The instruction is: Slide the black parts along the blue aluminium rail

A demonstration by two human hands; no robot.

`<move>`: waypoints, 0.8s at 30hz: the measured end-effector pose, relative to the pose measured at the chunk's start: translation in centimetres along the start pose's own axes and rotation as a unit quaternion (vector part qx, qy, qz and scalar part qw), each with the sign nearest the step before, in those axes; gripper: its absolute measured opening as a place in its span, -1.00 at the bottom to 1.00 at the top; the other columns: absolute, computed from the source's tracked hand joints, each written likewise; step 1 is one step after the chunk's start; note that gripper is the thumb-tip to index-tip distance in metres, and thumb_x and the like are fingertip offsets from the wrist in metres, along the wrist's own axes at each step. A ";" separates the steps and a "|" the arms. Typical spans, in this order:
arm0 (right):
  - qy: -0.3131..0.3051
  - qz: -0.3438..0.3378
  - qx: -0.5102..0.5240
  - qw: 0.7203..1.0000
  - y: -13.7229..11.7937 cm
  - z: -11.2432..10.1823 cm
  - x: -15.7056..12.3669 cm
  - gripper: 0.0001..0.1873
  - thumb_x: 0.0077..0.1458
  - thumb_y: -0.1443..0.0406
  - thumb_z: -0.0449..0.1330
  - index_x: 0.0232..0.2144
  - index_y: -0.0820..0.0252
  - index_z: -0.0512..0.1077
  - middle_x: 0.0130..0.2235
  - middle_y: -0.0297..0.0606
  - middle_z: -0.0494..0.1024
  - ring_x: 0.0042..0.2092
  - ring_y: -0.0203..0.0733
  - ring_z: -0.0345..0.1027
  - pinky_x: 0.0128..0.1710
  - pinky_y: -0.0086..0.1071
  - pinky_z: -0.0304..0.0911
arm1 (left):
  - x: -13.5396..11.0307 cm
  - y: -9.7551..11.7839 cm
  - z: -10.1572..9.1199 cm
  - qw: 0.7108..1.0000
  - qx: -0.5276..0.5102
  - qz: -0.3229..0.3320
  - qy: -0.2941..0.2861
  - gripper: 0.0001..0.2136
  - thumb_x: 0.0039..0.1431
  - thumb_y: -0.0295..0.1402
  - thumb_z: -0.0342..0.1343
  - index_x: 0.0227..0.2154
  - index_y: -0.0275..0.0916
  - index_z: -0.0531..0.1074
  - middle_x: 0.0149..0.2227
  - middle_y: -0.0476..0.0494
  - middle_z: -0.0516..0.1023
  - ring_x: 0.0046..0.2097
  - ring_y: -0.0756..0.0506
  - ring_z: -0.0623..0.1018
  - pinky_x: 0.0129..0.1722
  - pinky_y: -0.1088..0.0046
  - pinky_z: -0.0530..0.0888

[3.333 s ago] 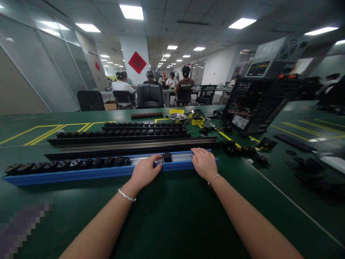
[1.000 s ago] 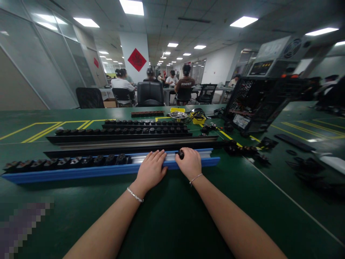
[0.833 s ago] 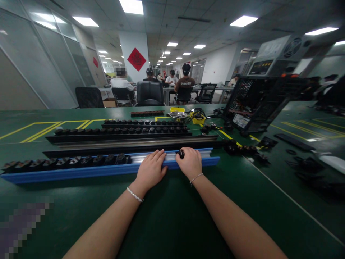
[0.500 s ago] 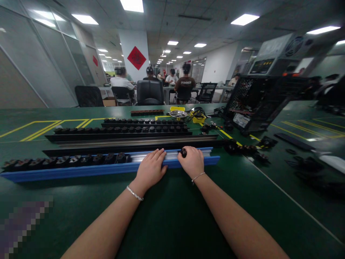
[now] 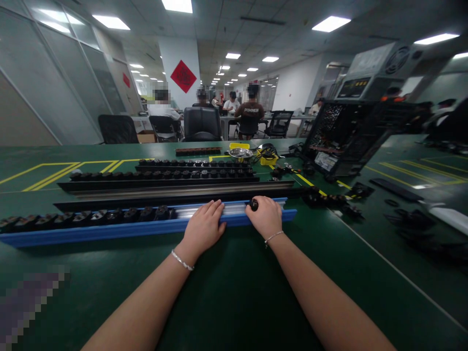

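Observation:
A long blue rail (image 5: pixel 91 235) with a shiny metal channel lies across the green table in front of me. Several dark round pieces (image 5: pixel 131 215) sit in a row along its left part. My left hand (image 5: pixel 204 223) grips the rail just right of that row, fingers over the channel and thumb at the near wall. Near the rail's right end, my right hand (image 5: pixel 268 217) is closed around a small black round piece (image 5: pixel 253 204) at the channel. Most of that piece is hidden by the fingers.
Behind lie black rails (image 5: pixel 175 201), some bearing rows of dark pieces. An open computer case (image 5: pixel 329 141) stands at the back right, near a metal dish (image 5: pixel 240 153) and a yellow bin (image 5: pixel 268 158). Loose black parts (image 5: pixel 331 199) lie to the right. People sit in the background.
My right hand has shifted slightly right along the rail with the black round piece. My left hand stays in place on the rail. The view has moved a little.

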State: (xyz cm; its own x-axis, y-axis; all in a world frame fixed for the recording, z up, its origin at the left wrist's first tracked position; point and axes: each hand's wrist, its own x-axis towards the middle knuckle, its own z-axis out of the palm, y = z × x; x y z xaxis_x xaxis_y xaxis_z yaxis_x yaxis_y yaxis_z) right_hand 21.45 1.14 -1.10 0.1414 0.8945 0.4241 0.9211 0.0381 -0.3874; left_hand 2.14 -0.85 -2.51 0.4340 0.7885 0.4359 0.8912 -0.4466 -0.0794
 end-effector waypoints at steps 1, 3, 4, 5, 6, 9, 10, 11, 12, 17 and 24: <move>-0.001 0.002 -0.001 1.000 0.1 -0.1 0.0 -0.77 -0.02 0.19 0.08 -0.31 0.14 0.43 -0.21 -0.21 0.53 -0.08 -0.08 0.28 -0.05 -0.21 0.03 | 0.0 0.0 0.0 1.000 0.002 0.000 0.000 -0.53 0.17 -0.23 -0.04 0.12 -0.29 0.26 0.18 -0.18 0.30 0.19 -0.19 0.28 0.17 0.25 0.24; -0.005 0.004 -0.001 1.000 0.3 -0.2 0.1 -0.76 -0.02 0.18 0.09 -0.31 0.14 0.43 -0.21 -0.21 0.53 -0.08 -0.08 0.28 -0.06 -0.22 0.05 | 0.0 0.0 -0.1 1.000 0.005 0.002 -0.001 -0.53 0.17 -0.22 -0.05 0.12 -0.30 0.26 0.18 -0.19 0.30 0.18 -0.19 0.28 0.17 0.25 0.24; -0.009 0.003 0.000 1.000 0.4 -0.3 0.1 -0.76 -0.01 0.18 0.09 -0.32 0.14 0.43 -0.21 -0.21 0.53 -0.09 -0.08 0.28 -0.07 -0.22 0.05 | 0.0 0.0 -0.1 1.000 0.006 0.003 -0.001 -0.53 0.18 -0.22 -0.05 0.12 -0.31 0.26 0.18 -0.19 0.31 0.18 -0.20 0.28 0.17 0.25 0.24; -0.013 0.001 0.001 1.000 0.5 -0.4 0.2 -0.76 -0.01 0.17 0.08 -0.32 0.14 0.43 -0.22 -0.21 0.53 -0.09 -0.09 0.28 -0.07 -0.23 0.06 | 0.0 0.0 -0.1 1.000 0.006 0.003 -0.001 -0.53 0.18 -0.22 -0.05 0.12 -0.31 0.26 0.17 -0.20 0.31 0.18 -0.20 0.29 0.17 0.25 0.24; -0.017 -0.001 0.001 1.000 0.7 -0.4 0.2 -0.77 0.00 0.17 0.07 -0.33 0.14 0.44 -0.22 -0.21 0.53 -0.09 -0.09 0.28 -0.09 -0.24 0.07 | 0.0 0.0 -0.1 1.000 0.006 0.004 -0.001 -0.53 0.17 -0.22 -0.05 0.12 -0.31 0.26 0.17 -0.20 0.31 0.18 -0.20 0.29 0.17 0.24 0.24; -0.026 -0.004 -0.003 1.000 0.9 -0.6 0.4 -0.77 0.01 0.18 0.07 -0.34 0.13 0.44 -0.23 -0.22 0.52 -0.10 -0.09 0.29 -0.12 -0.26 0.10 | 0.1 -0.1 -0.1 1.000 0.002 0.004 0.001 -0.53 0.17 -0.22 -0.04 0.12 -0.28 0.26 0.17 -0.20 0.31 0.18 -0.19 0.29 0.16 0.24 0.24; -0.029 -0.005 -0.005 1.000 1.0 -0.7 0.4 -0.78 0.00 0.18 0.07 -0.34 0.13 0.44 -0.23 -0.22 0.52 -0.11 -0.10 0.29 -0.13 -0.27 0.11 | 0.1 -0.1 0.0 1.000 0.001 0.004 0.001 -0.53 0.17 -0.22 -0.04 0.12 -0.28 0.27 0.17 -0.20 0.31 0.18 -0.19 0.29 0.17 0.24 0.24; -0.031 -0.006 -0.006 0.999 1.1 -0.7 0.5 -0.78 0.00 0.18 0.07 -0.34 0.13 0.45 -0.24 -0.22 0.52 -0.12 -0.10 0.29 -0.14 -0.27 0.11 | 0.1 -0.1 0.0 1.000 -0.001 0.003 0.001 -0.54 0.17 -0.22 -0.04 0.12 -0.27 0.26 0.18 -0.19 0.31 0.18 -0.19 0.28 0.17 0.23 0.24; -0.033 -0.008 -0.007 0.999 1.1 -0.8 0.5 -0.78 0.00 0.18 0.07 -0.34 0.13 0.45 -0.24 -0.22 0.52 -0.12 -0.10 0.29 -0.15 -0.28 0.11 | 0.1 -0.1 0.0 1.000 -0.002 0.002 0.000 -0.54 0.17 -0.22 -0.04 0.12 -0.27 0.26 0.18 -0.19 0.31 0.19 -0.19 0.28 0.17 0.23 0.23; -0.021 -0.012 -0.001 1.000 1.2 -0.6 0.4 -0.79 0.00 0.19 0.08 -0.33 0.13 0.44 -0.24 -0.22 0.52 -0.12 -0.12 0.29 -0.15 -0.29 0.12 | 0.1 -0.1 0.0 1.000 -0.010 -0.005 -0.006 -0.52 0.15 -0.21 -0.01 0.12 -0.25 0.25 0.19 -0.17 0.29 0.19 -0.20 0.27 0.20 0.19 0.19; -0.014 -0.007 0.008 1.000 1.4 -0.4 0.3 -0.79 -0.01 0.21 0.08 -0.32 0.12 0.44 -0.24 -0.22 0.52 -0.08 -0.10 0.30 -0.10 -0.27 0.12 | 0.0 -0.1 -0.1 1.000 -0.014 -0.010 -0.010 -0.52 0.15 -0.20 -0.02 0.13 -0.21 0.24 0.20 -0.15 0.28 0.20 -0.20 0.26 0.20 0.17 0.18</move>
State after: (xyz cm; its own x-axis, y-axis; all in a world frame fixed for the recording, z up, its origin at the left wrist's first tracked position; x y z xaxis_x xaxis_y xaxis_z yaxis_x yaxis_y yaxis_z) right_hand 22.92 1.30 -1.14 0.1188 0.9062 0.4059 0.9173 0.0564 -0.3943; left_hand 2.09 -0.81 -2.43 0.4189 0.8055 0.4191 0.8959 -0.4417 -0.0464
